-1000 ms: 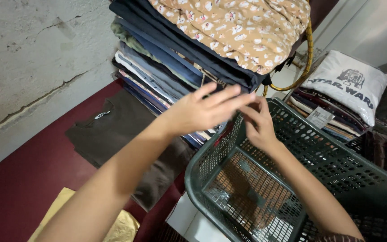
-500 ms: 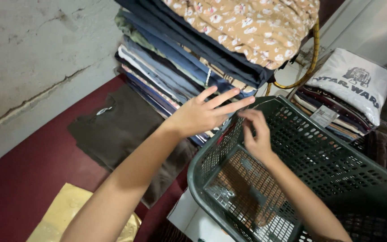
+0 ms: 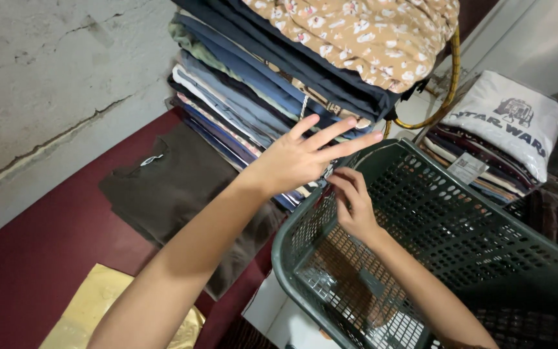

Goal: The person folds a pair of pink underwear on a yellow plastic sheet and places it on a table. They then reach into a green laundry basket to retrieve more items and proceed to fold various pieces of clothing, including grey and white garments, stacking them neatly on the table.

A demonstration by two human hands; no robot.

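Observation:
My left hand is stretched out flat with its fingers apart, laid against the side of a tall stack of folded clothes. The stack is mostly blue and dark, with a tan flowered garment on top. My right hand is just below it, fingers curled together at the near rim of a dark green plastic laundry basket, close to the bottom of the stack. My left hand hides whether those fingers pinch any cloth.
A dark brown shirt lies flat on the dark red floor, with a yellow garment nearer me. A second pile topped by a white printed shirt sits at the right. A grey cracked wall runs along the left.
My right hand has dropped a little from the stack's edge toward the inside of the basket rim. My left hand stays spread on the stack.

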